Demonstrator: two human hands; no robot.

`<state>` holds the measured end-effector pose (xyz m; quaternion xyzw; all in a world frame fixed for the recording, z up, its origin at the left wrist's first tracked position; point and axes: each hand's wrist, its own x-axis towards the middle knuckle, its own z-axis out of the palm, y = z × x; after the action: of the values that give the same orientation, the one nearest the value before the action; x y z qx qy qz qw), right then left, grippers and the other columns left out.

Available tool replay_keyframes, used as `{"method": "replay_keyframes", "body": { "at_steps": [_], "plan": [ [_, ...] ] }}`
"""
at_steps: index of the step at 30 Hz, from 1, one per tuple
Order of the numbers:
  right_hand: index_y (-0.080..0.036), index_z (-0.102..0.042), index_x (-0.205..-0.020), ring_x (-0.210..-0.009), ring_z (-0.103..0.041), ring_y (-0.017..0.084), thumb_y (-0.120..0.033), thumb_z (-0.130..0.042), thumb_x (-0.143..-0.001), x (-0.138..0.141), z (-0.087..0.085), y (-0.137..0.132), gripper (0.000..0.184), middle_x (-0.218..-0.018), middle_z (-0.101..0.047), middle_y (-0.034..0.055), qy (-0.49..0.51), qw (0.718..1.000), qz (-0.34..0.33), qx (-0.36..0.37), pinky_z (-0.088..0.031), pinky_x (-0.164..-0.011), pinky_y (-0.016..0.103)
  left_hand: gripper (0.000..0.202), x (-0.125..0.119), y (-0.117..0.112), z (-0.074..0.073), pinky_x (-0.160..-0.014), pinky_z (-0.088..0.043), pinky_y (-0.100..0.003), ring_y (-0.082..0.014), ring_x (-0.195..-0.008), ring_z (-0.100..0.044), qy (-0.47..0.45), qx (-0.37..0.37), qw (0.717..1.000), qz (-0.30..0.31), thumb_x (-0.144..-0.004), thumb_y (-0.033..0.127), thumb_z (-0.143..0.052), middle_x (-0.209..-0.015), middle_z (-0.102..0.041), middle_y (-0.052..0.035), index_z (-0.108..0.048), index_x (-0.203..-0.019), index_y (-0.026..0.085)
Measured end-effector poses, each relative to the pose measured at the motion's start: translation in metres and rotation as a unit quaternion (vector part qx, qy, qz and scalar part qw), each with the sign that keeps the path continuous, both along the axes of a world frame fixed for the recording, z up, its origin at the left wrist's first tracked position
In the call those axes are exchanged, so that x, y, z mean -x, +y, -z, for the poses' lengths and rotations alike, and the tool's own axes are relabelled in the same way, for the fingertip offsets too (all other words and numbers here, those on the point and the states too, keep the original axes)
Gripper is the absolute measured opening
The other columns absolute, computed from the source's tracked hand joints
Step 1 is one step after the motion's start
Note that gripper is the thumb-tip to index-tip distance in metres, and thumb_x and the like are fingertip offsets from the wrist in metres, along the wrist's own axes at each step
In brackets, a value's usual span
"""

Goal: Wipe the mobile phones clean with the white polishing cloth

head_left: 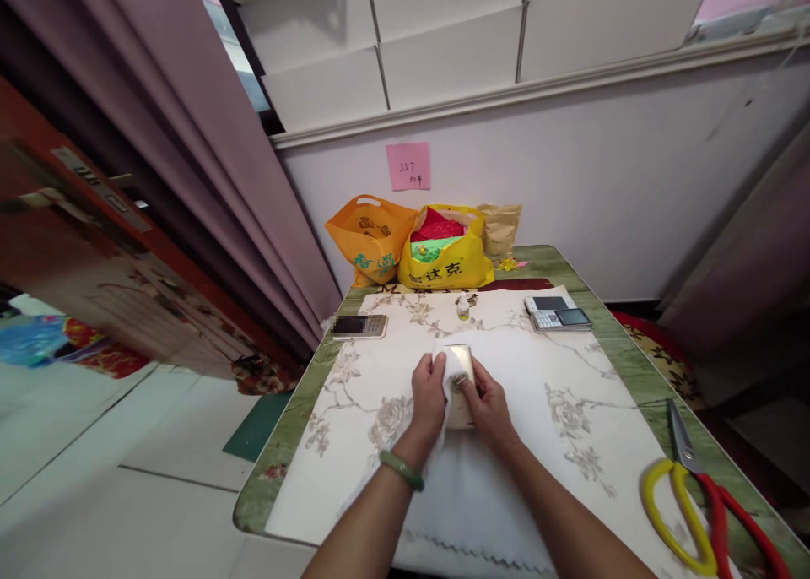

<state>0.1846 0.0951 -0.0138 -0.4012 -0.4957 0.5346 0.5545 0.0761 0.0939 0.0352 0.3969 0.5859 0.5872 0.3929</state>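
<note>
A gold-coloured phone (465,416) with a metal ring on its back is held upright between both hands near the table's middle. My left hand (430,397) is closed on a white cloth (448,368) and presses it against the phone's left side. My right hand (492,400) grips the phone's right edge, with its thumb beside the ring. The cloth hides part of the phone's left side. A green bangle (402,470) sits on my left wrist. A small white bottle (464,307) stands just beyond the hands.
A keypad phone (373,327) lies at the left, and more phones (558,316) lie at the right. Large scissors (687,478) rest at the near right edge. An orange bag (373,233) and a stuffed yellow bag (443,267) stand at the back on the flowered sheet's far side.
</note>
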Motion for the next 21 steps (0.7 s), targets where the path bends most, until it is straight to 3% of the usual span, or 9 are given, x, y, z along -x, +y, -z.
{"method": "replay_keyframes", "body": {
  "at_steps": [3, 5, 11, 14, 18, 21],
  "plan": [
    [-0.018, -0.056, -0.131, -0.103, -0.062, 0.026, -0.042, -0.062, -0.083, -0.001, 0.001, -0.002, 0.054, -0.121, -0.065, 0.0072, -0.025, 0.999, -0.009, -0.024, -0.050, -0.089, 0.037, 0.033, 0.004, 0.019, -0.007, -0.053, -0.032, -0.021, -0.0089, -0.057, -0.034, -0.033, -0.007, 0.999, 0.012, -0.078, 0.042, -0.061, -0.061, -0.037, 0.0066, -0.040, -0.066, 0.020],
    [-0.017, -0.059, -0.126, -0.094, -0.064, 0.024, -0.044, -0.063, -0.082, -0.002, 0.002, -0.001, 0.051, -0.113, -0.068, 0.0071, -0.027, 0.999, -0.006, -0.021, -0.052, -0.083, 0.035, 0.031, 0.001, 0.019, -0.004, -0.053, -0.032, -0.020, -0.0088, -0.057, -0.035, -0.048, -0.005, 0.999, 0.011, -0.079, 0.042, -0.061, -0.061, -0.038, 0.0064, -0.042, -0.068, 0.020],
    [-0.016, -0.051, -0.130, -0.083, -0.064, 0.020, -0.047, -0.064, -0.080, -0.008, 0.001, 0.010, 0.061, -0.109, -0.068, 0.0090, 0.100, 0.990, 0.080, 0.063, -0.052, -0.070, 0.030, 0.027, -0.020, -0.027, 0.022, -0.065, -0.041, -0.023, -0.0139, -0.070, -0.051, -0.038, 0.028, 0.997, 0.056, -0.078, 0.044, -0.064, -0.074, -0.059, -0.0008, -0.060, -0.080, 0.017],
    [-0.016, -0.050, -0.129, -0.072, -0.062, 0.018, -0.048, -0.066, -0.079, -0.009, 0.001, 0.011, 0.061, -0.100, -0.069, 0.0081, 0.121, 0.985, 0.097, 0.077, -0.050, -0.061, 0.028, 0.028, -0.025, -0.043, 0.024, -0.070, -0.044, -0.025, -0.0170, -0.077, -0.056, -0.037, 0.028, 0.997, 0.062, -0.079, 0.043, -0.063, -0.083, -0.064, -0.0044, -0.063, -0.087, 0.016],
    [-0.020, -0.047, -0.127, -0.069, -0.061, 0.017, -0.046, -0.063, -0.081, -0.007, -0.002, 0.005, 0.055, -0.096, -0.069, 0.0053, 0.126, 0.986, 0.087, 0.070, -0.049, -0.061, 0.028, 0.030, -0.017, -0.040, 0.020, -0.065, -0.045, -0.025, -0.0156, -0.072, -0.056, -0.082, 0.053, 0.993, 0.073, -0.077, 0.042, -0.067, -0.081, -0.065, -0.0045, -0.064, -0.087, 0.014],
    [-0.023, -0.052, -0.117, -0.082, -0.064, 0.019, -0.046, -0.059, -0.083, -0.010, -0.007, 0.006, 0.042, -0.104, -0.067, 0.0047, 0.157, 0.986, 0.031, 0.053, -0.050, -0.066, 0.028, 0.031, -0.003, -0.028, 0.016, -0.059, -0.043, -0.024, -0.0124, -0.062, -0.053, -0.153, 0.053, 0.987, 0.021, -0.074, 0.044, -0.069, -0.070, -0.062, -0.0002, -0.061, -0.081, 0.015]
  ]
}}
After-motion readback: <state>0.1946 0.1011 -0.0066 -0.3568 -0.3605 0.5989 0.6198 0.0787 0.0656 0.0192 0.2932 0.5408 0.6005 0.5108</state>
